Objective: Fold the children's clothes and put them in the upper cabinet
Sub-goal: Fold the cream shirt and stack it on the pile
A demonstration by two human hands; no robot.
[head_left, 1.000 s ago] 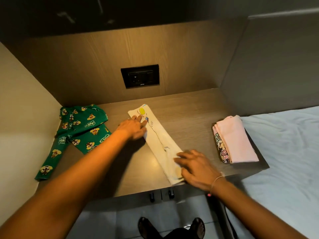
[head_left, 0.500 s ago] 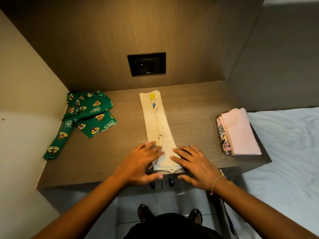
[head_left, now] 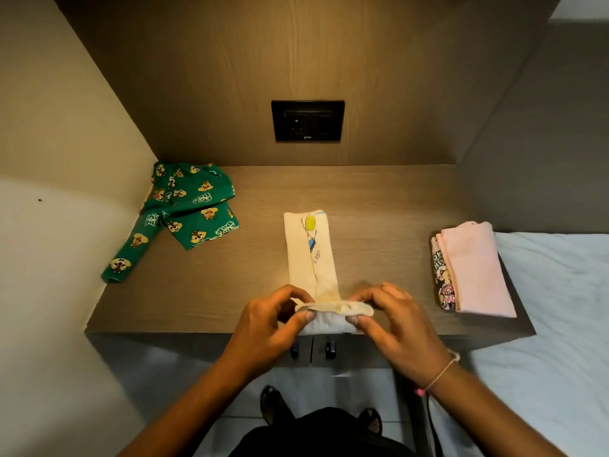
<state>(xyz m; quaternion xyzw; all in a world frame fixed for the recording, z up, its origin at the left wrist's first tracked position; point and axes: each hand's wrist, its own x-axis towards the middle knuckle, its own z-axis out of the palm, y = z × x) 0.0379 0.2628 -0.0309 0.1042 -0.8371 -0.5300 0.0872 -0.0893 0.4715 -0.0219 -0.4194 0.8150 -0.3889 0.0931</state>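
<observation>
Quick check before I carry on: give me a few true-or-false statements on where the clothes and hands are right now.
1. Both hands pinch the near end of the cream garment. True: the left hand and the right hand hold its lifted near edge.
2. The green patterned garment is neatly folded. False: it lies spread out and rumpled at the left of the wooden surface.
3. The pink folded stack sits at the right of the surface, beside the bed. True.
4. The cream garment lies on top of the pink stack. False: bare wood separates them.
5. The wall socket is covered by clothing. False: it is fully visible.
</observation>
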